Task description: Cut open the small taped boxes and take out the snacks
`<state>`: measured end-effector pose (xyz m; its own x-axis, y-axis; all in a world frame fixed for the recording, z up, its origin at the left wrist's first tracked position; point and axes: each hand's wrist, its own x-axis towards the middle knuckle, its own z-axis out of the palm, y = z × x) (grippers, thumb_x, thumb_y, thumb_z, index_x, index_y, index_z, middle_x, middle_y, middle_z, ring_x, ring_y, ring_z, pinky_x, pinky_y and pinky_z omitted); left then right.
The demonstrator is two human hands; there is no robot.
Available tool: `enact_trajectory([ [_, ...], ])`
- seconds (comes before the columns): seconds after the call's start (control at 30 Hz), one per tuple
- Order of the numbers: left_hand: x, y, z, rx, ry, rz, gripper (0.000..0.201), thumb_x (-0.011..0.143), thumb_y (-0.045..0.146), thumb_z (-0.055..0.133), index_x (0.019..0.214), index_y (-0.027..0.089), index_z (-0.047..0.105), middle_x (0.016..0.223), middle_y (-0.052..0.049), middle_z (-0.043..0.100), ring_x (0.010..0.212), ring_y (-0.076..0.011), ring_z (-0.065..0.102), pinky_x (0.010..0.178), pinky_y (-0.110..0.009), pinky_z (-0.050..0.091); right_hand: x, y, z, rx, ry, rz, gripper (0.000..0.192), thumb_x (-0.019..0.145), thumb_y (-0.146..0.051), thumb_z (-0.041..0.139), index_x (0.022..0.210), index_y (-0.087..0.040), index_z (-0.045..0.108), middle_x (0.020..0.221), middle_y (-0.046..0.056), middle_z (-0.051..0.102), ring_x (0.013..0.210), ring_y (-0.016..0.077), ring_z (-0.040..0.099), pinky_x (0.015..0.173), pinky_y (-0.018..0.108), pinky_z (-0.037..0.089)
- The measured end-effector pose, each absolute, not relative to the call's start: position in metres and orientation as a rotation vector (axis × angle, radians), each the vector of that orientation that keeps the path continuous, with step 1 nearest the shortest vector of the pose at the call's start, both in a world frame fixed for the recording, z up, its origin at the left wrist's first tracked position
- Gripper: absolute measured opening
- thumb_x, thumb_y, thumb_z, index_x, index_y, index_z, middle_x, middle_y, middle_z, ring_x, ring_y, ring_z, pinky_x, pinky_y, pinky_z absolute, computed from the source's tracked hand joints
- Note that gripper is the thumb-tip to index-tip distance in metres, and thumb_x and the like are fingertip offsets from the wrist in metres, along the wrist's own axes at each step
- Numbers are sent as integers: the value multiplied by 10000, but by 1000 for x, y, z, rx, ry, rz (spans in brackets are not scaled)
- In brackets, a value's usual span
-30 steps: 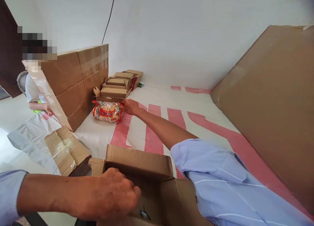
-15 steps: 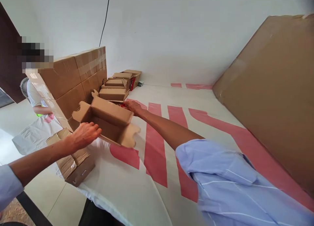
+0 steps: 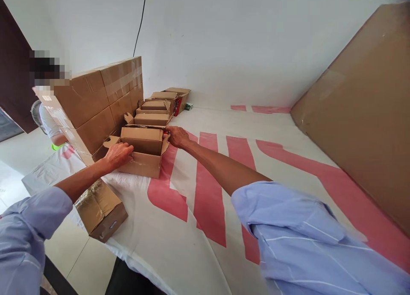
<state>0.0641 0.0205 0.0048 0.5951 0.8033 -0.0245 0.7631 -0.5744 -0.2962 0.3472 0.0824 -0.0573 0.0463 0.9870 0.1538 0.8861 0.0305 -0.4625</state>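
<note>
An open cardboard box (image 3: 141, 166) sits on the table with its flaps raised, at the near end of a row of similar boxes. My left hand (image 3: 119, 155) is closed on its near left rim, fingers curled over the edge. My right hand (image 3: 178, 137) is at its far right corner, fingers curled and partly hidden behind the flap. Something red shows beside those fingertips; what they hold is hidden. Behind stand several open boxes (image 3: 151, 118), with red contents (image 3: 176, 106) visible in one farther back.
Taped cartons (image 3: 92, 115) are stacked at the left, with a person (image 3: 49, 120) beyond. A closed box (image 3: 101, 209) sits at the near left table edge. A large cardboard piece (image 3: 361, 103) stands at right. A small green box (image 3: 188, 106) lies by the wall.
The open box has gone from tilted and raised to level on the table, against the row. My left hand moved forward and right with it. My right hand stays near the box's far corner.
</note>
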Motion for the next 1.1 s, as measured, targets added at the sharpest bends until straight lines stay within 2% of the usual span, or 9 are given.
enact_trajectory([
  [0.3,51,12,2,-2631,-1291,253,286,911,308,741,1158,171,694,1211,-138,695,1187,-312,646,929,-366,507,356,37,-62,-1803,-1650,385,506,977,-342,566,1426,-116,621,1294,174,744,1187,307,690,1018,426,512],
  [0.43,27,-3,12,-2683,-1318,105,492,846,358,803,1290,218,644,1317,-116,656,1260,-302,605,950,-348,503,364,-22,-82,-1742,-1565,443,518,958,-349,531,1406,-104,617,1264,186,742,1021,277,742,920,421,572],
  [0.5,6,-11,18,-2672,-1485,-107,430,830,336,794,1232,234,682,1306,-100,669,1260,-292,603,977,-347,487,366,-58,-100,-1720,-1534,479,529,941,-361,514,1383,-91,623,1242,195,742,959,262,751,856,404,595],
  [0.57,-23,-19,26,-2567,-1775,-309,242,814,293,757,1046,226,739,1198,-85,715,1197,-283,629,967,-346,478,361,-95,-122,-1682,-1503,538,543,924,-413,511,1353,-106,638,1211,189,748,930,255,752,792,388,609],
  [0.63,-58,-30,32,-2422,-2014,-403,76,796,270,709,816,198,724,979,-85,741,1062,-285,666,899,-351,482,347,-131,-145,-1586,-1396,686,572,886,-499,547,1315,-139,664,1183,169,751,898,254,742,760,389,612],
  [0.73,-103,-49,31,-2266,-2251,-510,188,777,310,670,627,202,632,648,-48,649,863,-267,669,777,-324,476,306,-176,-167,-1488,-1343,861,621,849,-588,587,1302,-174,680,1199,151,746,923,266,737,782,407,616],
  [0.83,-120,-73,16,-2252,-2406,-661,316,818,415,602,579,209,579,514,-12,537,669,-223,619,644,-292,458,254,-208,-168,-1366,-1361,1045,703,821,-605,660,1393,-197,635,1297,159,720,1042,285,737,873,427,614],
  [0.97,-97,-115,-18,-2370,-2476,-865,448,885,531,462,657,180,623,539,-9,533,573,-195,571,537,-282,452,218,-236,-156,-1195,-1311,1179,752,888,-645,650,1518,-246,547,1498,162,617,1228,301,690,987,462,592],
  [1.1,-51,-166,-43,-2704,-2336,-1058,439,880,524,519,1027,178,747,877,-49,741,803,-208,677,628,-268,532,255,-250,-159,-1257,-1159,1025,700,963,-725,491,1482,-270,602,1499,125,641,1385,322,594,1143,525,495],
])
